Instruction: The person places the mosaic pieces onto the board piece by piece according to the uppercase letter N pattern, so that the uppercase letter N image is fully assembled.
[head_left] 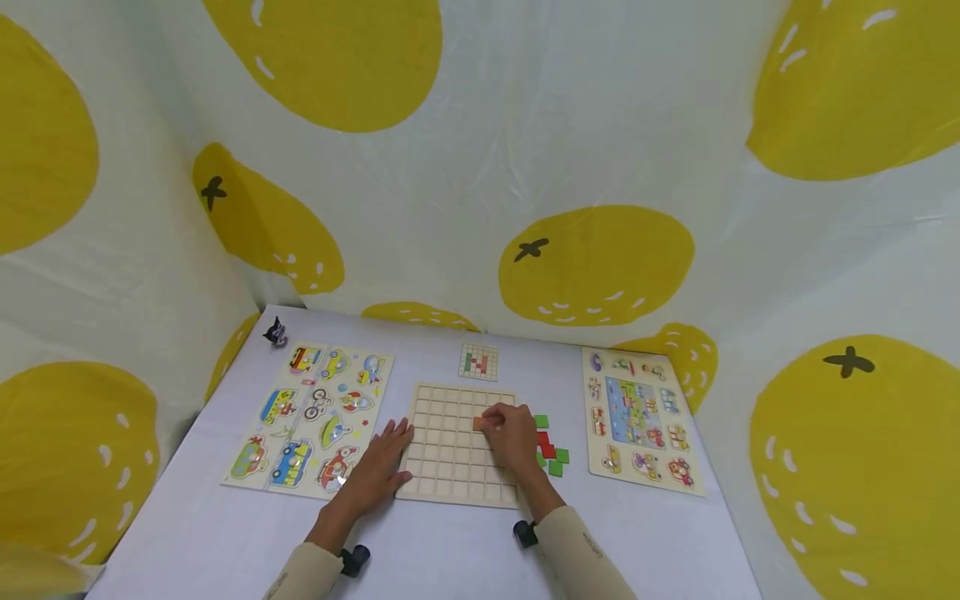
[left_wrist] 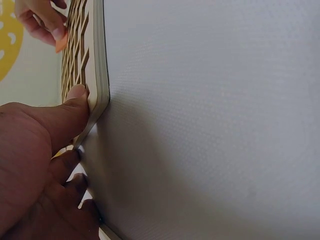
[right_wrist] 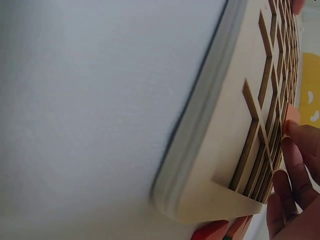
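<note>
A wooden grid board (head_left: 450, 467) lies flat on the table in front of me. My left hand (head_left: 378, 467) rests at its left edge, fingers fairly straight; in the left wrist view the thumb (left_wrist: 75, 107) presses the board's top near a corner. Over the board's right half, my right hand (head_left: 516, 440) pinches a small orange square tile (head_left: 477, 423) between thumb and fingertips. The right wrist view shows this tile (right_wrist: 293, 114) tilted up at the grid; whether it touches a cell is hard to tell. Loose green tiles (head_left: 557, 468) and red tiles (head_left: 548, 451) lie beside the board's right edge.
Behind the board lies a small card (head_left: 478, 362) with a red and green grid pattern. A vehicle puzzle board (head_left: 322, 429) is at the left, another picture puzzle (head_left: 637, 417) at the right. A small dark figurine (head_left: 275, 332) stands at the back left corner.
</note>
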